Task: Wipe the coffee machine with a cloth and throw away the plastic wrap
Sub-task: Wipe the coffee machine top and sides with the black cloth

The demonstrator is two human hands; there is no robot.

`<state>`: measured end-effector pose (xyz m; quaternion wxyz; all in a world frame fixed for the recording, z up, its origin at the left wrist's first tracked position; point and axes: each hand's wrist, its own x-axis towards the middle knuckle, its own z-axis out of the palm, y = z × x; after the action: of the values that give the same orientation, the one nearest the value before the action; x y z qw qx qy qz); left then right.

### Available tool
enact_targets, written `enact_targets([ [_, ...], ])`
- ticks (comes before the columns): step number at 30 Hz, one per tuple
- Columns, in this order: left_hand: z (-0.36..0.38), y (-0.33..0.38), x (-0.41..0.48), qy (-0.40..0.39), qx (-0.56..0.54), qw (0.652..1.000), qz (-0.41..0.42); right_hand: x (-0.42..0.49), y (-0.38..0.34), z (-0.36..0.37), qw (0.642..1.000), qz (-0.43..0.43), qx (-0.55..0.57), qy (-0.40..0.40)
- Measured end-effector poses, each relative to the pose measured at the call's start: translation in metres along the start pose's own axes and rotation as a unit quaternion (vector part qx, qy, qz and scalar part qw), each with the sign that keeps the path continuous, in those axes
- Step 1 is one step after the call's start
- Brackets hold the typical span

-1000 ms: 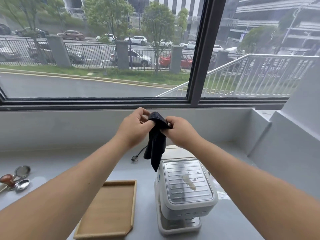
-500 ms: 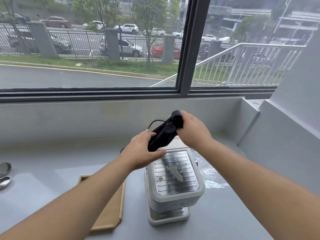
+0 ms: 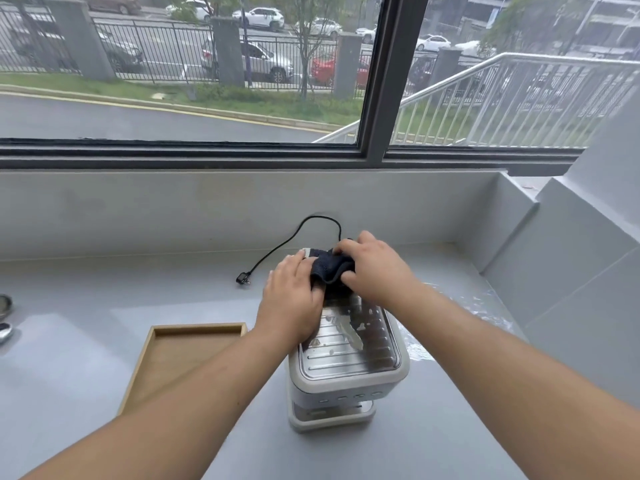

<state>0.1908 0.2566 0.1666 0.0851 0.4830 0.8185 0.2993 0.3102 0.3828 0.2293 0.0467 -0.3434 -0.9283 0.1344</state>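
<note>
Coffee machine, a compact cream-white plastic unit with a ribbed metal top plate [image 3: 348, 355], standing on the pale grey counter [image 3: 86, 341] below the window. A dark navy folded cloth [image 3: 329, 268] lies pressed on the far end of the top plate. The left hand [image 3: 291, 303] rests flat on the cloth's left edge, fingers extended and close together; the right hand [image 3: 372, 268] curls over its right side, fingers bent and gripping the fabric. Pale smears mark the uncovered metal. Crumpled clear plastic wrap [image 3: 464, 306] lies on the counter just right of the machine (partly hidden by the right forearm). A shallow rectangular wooden tray [image 3: 180, 362] sits left of the machine; a black power cord with plug [image 3: 273, 252] trails behind it.
</note>
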Motion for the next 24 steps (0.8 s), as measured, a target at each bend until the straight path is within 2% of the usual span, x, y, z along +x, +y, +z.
enact_targets([
  [5,0.004,-0.001,-0.001,0.035,-0.001,0.999,0.008,0.01,0.006,0.013,0.999,0.018,0.032,0.011],
  [11,0.002,-0.005,-0.004,0.081,-0.12,0.989,-0.013,0.007,0.003,0.023,0.999,0.016,0.035,0.02],
  [24,0.004,-0.011,-0.006,0.073,-0.123,0.99,-0.014,-0.028,-0.018,0.033,0.998,-0.038,0.035,-0.021],
])
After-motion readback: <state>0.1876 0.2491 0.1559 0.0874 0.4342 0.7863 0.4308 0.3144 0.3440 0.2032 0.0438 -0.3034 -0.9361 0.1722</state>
